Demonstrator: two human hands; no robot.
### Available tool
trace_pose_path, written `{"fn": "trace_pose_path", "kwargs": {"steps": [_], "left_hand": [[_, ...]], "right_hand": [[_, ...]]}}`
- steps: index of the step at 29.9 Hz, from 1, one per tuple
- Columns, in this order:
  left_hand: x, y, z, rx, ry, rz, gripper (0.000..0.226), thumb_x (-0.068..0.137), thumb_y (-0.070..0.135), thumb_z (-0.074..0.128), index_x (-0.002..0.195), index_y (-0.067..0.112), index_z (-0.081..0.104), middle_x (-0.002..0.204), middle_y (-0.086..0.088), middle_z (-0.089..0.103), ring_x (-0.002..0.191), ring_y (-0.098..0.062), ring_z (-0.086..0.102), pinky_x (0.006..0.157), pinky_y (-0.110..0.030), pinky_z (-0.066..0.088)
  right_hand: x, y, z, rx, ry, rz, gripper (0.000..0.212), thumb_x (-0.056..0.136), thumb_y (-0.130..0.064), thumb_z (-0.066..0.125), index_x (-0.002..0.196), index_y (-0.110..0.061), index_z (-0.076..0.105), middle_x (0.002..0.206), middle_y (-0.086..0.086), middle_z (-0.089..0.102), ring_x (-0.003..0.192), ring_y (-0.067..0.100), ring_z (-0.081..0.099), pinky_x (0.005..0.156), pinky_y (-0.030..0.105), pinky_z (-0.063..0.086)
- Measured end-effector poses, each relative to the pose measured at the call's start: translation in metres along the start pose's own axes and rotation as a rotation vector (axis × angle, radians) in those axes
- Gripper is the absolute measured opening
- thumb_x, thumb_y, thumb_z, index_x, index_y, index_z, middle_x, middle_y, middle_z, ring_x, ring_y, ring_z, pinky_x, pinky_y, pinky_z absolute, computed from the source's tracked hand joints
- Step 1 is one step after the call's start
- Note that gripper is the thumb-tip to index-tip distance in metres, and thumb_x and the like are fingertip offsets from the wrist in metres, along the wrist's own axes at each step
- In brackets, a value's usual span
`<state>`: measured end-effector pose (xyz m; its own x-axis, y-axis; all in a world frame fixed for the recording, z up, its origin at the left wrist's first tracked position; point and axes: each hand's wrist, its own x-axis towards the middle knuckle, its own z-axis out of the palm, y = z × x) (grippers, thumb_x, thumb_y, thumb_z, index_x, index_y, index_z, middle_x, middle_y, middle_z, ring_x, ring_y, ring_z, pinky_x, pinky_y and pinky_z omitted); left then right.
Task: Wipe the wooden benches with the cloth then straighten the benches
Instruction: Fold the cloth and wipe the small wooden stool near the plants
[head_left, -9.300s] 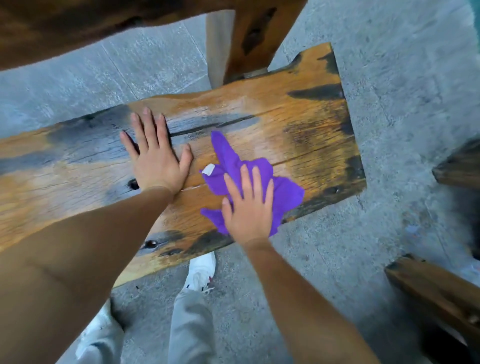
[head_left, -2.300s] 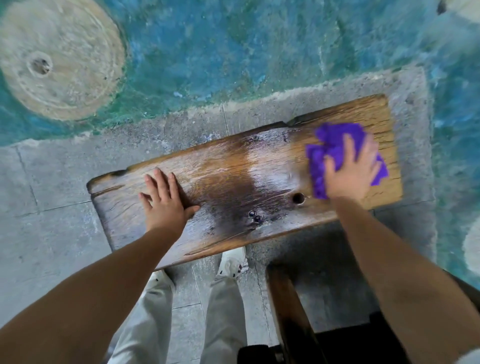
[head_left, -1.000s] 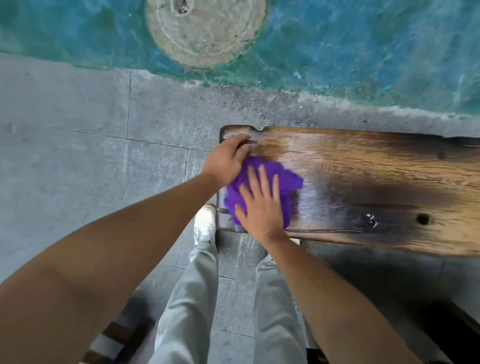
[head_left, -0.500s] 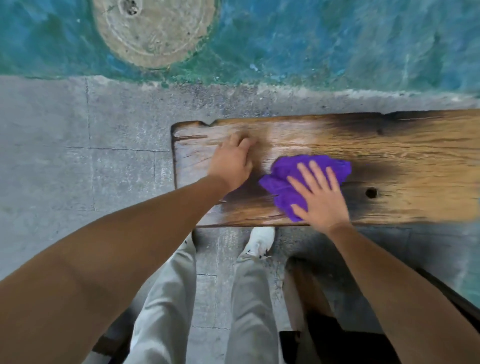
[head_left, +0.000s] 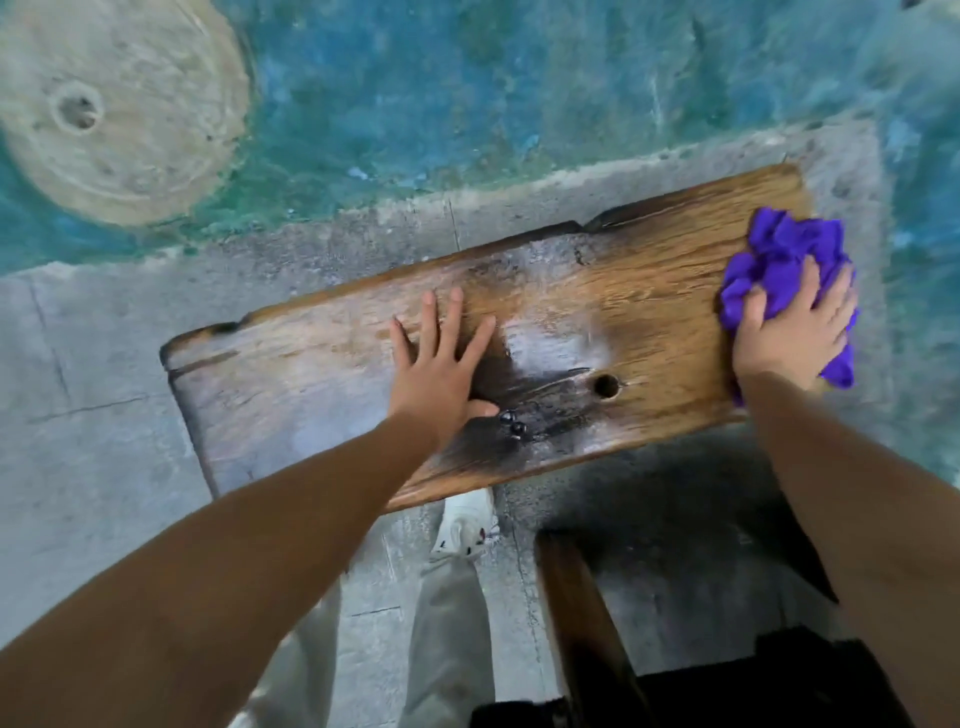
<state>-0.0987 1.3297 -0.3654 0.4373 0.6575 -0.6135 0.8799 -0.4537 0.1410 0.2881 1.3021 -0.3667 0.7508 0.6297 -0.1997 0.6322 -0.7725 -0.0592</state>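
Note:
A short wooden bench (head_left: 649, 312) with a dark burnt patch and a round hole lies across the middle of the head view, its top shiny and damp. My left hand (head_left: 441, 364) rests flat on the bench's middle, fingers spread. A crumpled purple cloth (head_left: 784, 254) sits at the bench's right end. My right hand (head_left: 789, 327) presses down on the cloth, fingers curled over it.
A grey concrete floor (head_left: 93, 441) surrounds the bench, with blue-green painted ground (head_left: 467, 93) and a round pale stone disc (head_left: 114, 109) beyond it. Another dark wooden piece (head_left: 587, 623) stands near my legs at the bottom, beside my white shoe (head_left: 467, 525).
My right hand has swept the cloth from the bench's left part to its right end. My left hand has shifted from the left end to the bench's middle.

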Motion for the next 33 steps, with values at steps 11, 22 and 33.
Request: {"fn": "trace_pose_path", "kwargs": {"steps": [11, 22, 33], "left_hand": [[0.016, -0.007, -0.009, 0.078, -0.065, 0.007, 0.109, 0.085, 0.081, 0.039, 0.159, 0.027, -0.019, 0.161, -0.019, -0.036, 0.148, -0.048, -0.031, 0.116, -0.077, -0.001], [0.023, -0.009, -0.048, -0.182, -0.217, 0.032, 0.085, 0.094, 0.054, 0.058, 0.162, 0.033, 0.011, 0.17, 0.001, -0.019, 0.157, -0.031, -0.017, 0.124, -0.064, 0.006], [-0.113, -0.068, -0.071, -0.455, -0.157, -0.286, 0.054, 0.101, 0.041, 0.054, 0.152, 0.028, 0.043, 0.162, -0.009, 0.034, 0.143, -0.033, 0.042, 0.113, -0.049, 0.042]], "right_hand": [[-0.061, -0.164, 0.056, -0.106, -0.103, -0.644, 0.072, 0.095, -0.055, 0.042, 0.159, -0.025, 0.037, 0.172, 0.011, 0.022, 0.16, 0.036, 0.014, 0.124, 0.067, 0.012], [-0.104, -0.018, 0.041, -0.249, -0.189, -0.687, 0.061, 0.08, -0.052, 0.074, 0.134, -0.029, 0.056, 0.14, 0.013, 0.05, 0.119, 0.038, 0.046, 0.091, 0.05, 0.045], [-0.137, -0.08, -0.048, -0.018, -0.471, -0.253, 0.049, 0.085, -0.048, 0.069, 0.129, -0.029, 0.06, 0.1, 0.008, 0.069, 0.094, 0.035, 0.067, 0.072, 0.031, 0.047]]}}
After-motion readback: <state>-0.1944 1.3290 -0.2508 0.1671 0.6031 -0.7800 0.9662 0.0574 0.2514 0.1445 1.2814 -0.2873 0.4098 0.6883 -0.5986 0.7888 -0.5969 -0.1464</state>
